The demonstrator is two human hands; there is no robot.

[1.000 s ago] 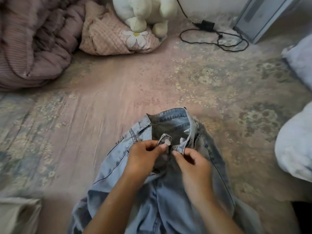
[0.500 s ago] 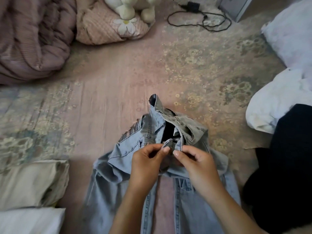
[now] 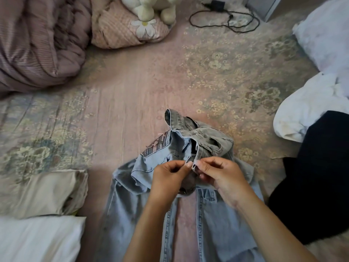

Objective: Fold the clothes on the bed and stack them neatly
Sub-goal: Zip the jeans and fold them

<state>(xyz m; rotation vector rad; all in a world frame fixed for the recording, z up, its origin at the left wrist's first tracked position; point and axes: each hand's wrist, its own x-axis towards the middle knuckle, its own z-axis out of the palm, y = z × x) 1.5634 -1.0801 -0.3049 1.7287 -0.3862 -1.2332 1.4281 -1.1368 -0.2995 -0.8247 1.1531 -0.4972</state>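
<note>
Not much changed from half a second back: both hands are still pinching the front opening of the jeans (image 3: 120, 214), only the waistband looks a bit more bunched up. Left hand (image 3: 168, 178) has its fingers curled onto the fly edge, and the right hand (image 3: 221, 176) pinches the other edge, thumbs almost touching. The jeans lie mid-bed (image 3: 132, 103) between the forearms, long axis running away from the person, waist at the far end, legs toward them. Light-blue washed denim, crumpled waist.
</note>
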